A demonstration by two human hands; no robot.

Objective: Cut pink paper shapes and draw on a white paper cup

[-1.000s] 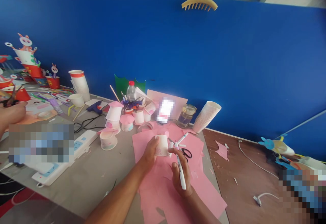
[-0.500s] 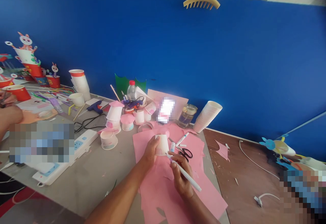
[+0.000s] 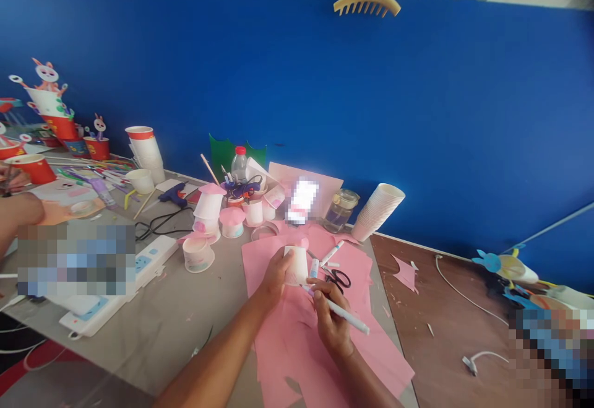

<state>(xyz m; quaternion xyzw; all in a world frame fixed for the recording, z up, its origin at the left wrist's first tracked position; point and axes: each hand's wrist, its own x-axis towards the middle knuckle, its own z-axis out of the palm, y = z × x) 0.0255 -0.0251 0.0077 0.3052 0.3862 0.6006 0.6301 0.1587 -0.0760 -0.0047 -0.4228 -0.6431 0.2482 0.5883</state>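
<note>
My left hand [image 3: 273, 277] is wrapped round a small white paper cup [image 3: 297, 265] with pink marks, held upside down over pink paper sheets [image 3: 297, 340]. My right hand [image 3: 330, 321] grips a white marker pen [image 3: 341, 312] in a writing hold, its tip touching the cup's lower edge. Just behind the cup lie two more markers [image 3: 332, 253] and black-handled scissors [image 3: 341, 280] on the pink paper.
Decorated paper cups [image 3: 208, 210], a glue gun [image 3: 172, 194], a water bottle [image 3: 238, 165], a glass jar [image 3: 341, 210] and a stack of white cups [image 3: 377, 211] stand behind. A white power strip [image 3: 118, 284] lies left. Another person's arm [image 3: 16, 210] works at far left.
My right hand turned the marker from pointing down along the palm to a writing hold, then brought its tip to the cup. The left hand tilted the cup slightly.
</note>
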